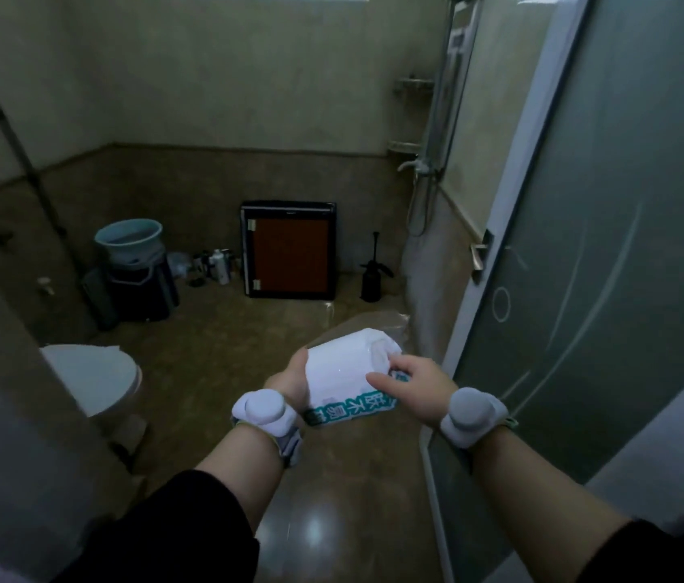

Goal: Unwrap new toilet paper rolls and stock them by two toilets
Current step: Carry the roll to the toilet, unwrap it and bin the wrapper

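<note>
A white toilet paper roll [346, 366] in clear plastic wrap with a teal printed band [353, 408] is held in front of me over the brown floor. My left hand [292, 382] grips the roll from its left side. My right hand [409, 391] holds its right side, index finger stretched across the wrap. Loose clear wrap [382, 324] sticks out past the roll's far end. A white toilet [92, 378] with its lid down stands low at the left.
The frosted glass door [609, 288] stands open at my right, with its handle [479, 254]. Against the back wall sit a blue bucket on a dark bin [134, 263], several bottles [214, 265], a black-framed brown panel [290, 248] and a black sprayer [372, 275].
</note>
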Tool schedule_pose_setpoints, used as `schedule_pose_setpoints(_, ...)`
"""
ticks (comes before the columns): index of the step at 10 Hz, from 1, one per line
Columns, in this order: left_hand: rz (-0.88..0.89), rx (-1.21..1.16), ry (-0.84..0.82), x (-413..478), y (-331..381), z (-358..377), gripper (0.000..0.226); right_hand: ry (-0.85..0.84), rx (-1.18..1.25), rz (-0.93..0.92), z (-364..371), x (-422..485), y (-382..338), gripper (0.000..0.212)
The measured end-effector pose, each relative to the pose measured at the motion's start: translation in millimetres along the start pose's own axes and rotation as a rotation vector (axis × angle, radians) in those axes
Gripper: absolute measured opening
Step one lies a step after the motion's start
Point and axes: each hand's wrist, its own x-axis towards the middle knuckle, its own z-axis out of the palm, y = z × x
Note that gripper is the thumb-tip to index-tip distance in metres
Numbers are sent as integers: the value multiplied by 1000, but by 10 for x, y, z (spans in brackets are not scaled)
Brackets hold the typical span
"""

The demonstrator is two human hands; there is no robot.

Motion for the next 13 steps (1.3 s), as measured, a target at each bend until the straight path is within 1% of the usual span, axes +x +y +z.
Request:
schedule_pose_setpoints(1, -43, -155, 67, 290, 341, 236, 65, 89, 24, -46, -153, 623, 3, 37)
schedule_pose_setpoints(2, -44, -292, 130, 742, 736, 412, 63, 123, 93, -147, -368, 1391, -44, 24)
schedule_pose_setpoints(3, -41, -446, 141, 1042, 984, 413, 61, 186, 73, -204, -492, 1918, -162, 16)
schedule_pose_setpoints(4, 33, -441, 214, 1228, 1135, 320, 60, 87, 63, -181, -474, 2381, -316, 35)
schedule_pose_setpoints(5, -22, -523, 265, 1440, 1242, 176, 69, -173, -52, -167, -301, 2736, -454, 48)
schedule_pose_setpoints(6, 11, -465, 340, 1653, 1400, -33, 66, -240, -187, -278, -68, 3094, -590, 37)
schedule_pose_setpoints(7, 71, -462, 368, 1918, 1563, -279, 53, -217, -254, -422, 156, 3473, -741, 21)
schedule_pose_setpoints(8, 180, -441, 350, 2241, 1754, -546, 44, -203, -169, -483, 346, 3818, -951, 23)
schedule_pose_setpoints(9, 203, -535, 429, 2522, 1989, -828, 49, -227, -64, -465, 527, 4207, -1193, 13)
schedule_pose_setpoints(10, 164, -528, 393, 2999, 2267, -1170, 40, -181, -3, -434, 711, 4707, -1378, 4)
schedule_pose_setpoints(11, 117, -586, 320, 3112, 2414, -1269, 22, -218, 77, -331, 851, 5005, -1428, 23)
schedule_pose_setpoints(12, 139, -634, 307, 3244, 2552, -1384, 23, -285, 124, -269, 1045, 5278, -1525, 34)
schedule_pose_setpoints(13, 154, -639, 381, 3320, 2666, -1573, 28, -402, 51, -275, 1234, 5583, -1748, 54)
